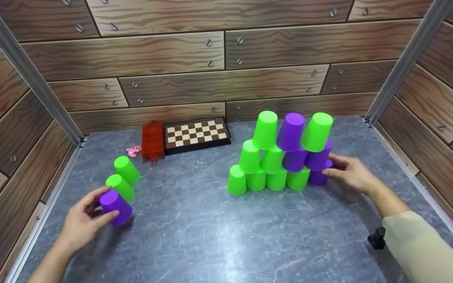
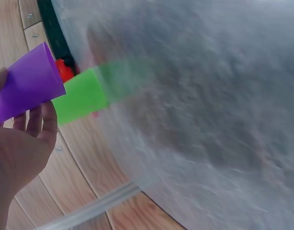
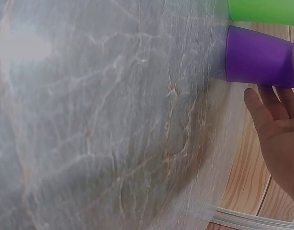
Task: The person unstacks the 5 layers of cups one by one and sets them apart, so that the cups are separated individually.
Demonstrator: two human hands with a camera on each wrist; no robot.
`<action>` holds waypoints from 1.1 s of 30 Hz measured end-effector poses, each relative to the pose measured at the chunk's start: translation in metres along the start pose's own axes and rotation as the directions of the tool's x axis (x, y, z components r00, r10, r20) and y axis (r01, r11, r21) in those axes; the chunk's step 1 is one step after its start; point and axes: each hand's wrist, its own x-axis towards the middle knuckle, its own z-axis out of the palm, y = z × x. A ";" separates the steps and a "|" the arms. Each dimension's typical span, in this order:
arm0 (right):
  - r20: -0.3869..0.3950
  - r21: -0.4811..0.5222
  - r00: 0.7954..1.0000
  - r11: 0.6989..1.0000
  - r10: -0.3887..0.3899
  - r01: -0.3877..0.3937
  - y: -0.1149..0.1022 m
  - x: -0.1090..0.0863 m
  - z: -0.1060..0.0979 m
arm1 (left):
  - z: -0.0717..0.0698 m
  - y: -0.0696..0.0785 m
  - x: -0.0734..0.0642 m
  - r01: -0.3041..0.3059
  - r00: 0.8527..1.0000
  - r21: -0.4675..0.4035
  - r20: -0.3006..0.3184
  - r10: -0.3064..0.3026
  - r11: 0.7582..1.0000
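Note:
My left hand (image 1: pixel 83 224) grips an upside-down purple cup (image 1: pixel 118 208) between thumb and fingers; in the left wrist view that purple cup (image 2: pixel 32 81) seems held slightly above the table. Just behind it stand two upside-down green cups (image 1: pixel 120 188). To the right rises a three-row stack of inverted cups, with green cups (image 1: pixel 266 129) and purple cups (image 1: pixel 291 131) mixed. At its lower right end, my right hand (image 1: pixel 350 175) holds the bottom-row purple cup (image 1: pixel 317 177) by thumb and fingers. In the right wrist view this purple cup (image 3: pixel 262 56) has its rim at the table.
A checkered game board (image 1: pixel 197 133) lies against the back wall, beside a red pouch (image 1: pixel 153 139) and a small pink piece (image 1: pixel 133 151). Wood-patterned walls (image 1: pixel 171 55) enclose the grey marbled table (image 1: pixel 195 243) at the back and sides.

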 end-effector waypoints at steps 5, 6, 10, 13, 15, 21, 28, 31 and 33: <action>0.006 0.002 1.000 1.000 0.001 -0.001 -0.001 0.001 -0.001 | -0.006 -0.011 -0.002 0.036 0.999 0.001 0.000 -0.036 0.999; 0.007 0.004 1.000 1.000 -0.001 0.001 -0.001 0.001 -0.001 | -0.007 -0.013 -0.002 0.046 0.999 0.001 0.001 -0.046 0.999; 0.005 0.014 1.000 1.000 -0.008 0.008 0.000 0.001 -0.001 | -0.009 -0.019 -0.002 0.088 0.996 0.003 0.007 -0.088 0.996; 0.001 0.017 1.000 1.000 -0.011 0.011 -0.001 0.000 0.000 | -0.010 -0.023 -0.002 0.100 0.995 0.012 0.015 -0.100 0.995; 0.001 0.026 1.000 1.000 -0.013 0.013 -0.001 0.000 0.001 | -0.010 -0.025 -0.001 0.095 0.995 0.028 0.014 -0.095 0.995; 0.008 0.059 1.000 0.998 -0.021 0.020 -0.001 0.000 0.001 | -0.011 -0.028 0.001 0.076 0.997 0.059 -0.005 -0.076 0.995; 0.008 0.023 1.000 1.000 0.008 -0.008 0.000 0.000 -0.001 | -0.008 -0.032 0.004 0.086 0.996 0.067 -0.010 -0.085 0.994; 0.012 0.011 1.000 1.000 0.008 -0.008 0.001 0.000 0.000 | -0.008 -0.033 0.005 0.093 0.996 0.066 -0.005 -0.093 0.994; 0.012 0.006 1.000 1.000 0.008 -0.008 0.000 -0.001 0.000 | -0.008 -0.034 0.005 0.097 0.995 0.066 -0.001 -0.097 0.993</action>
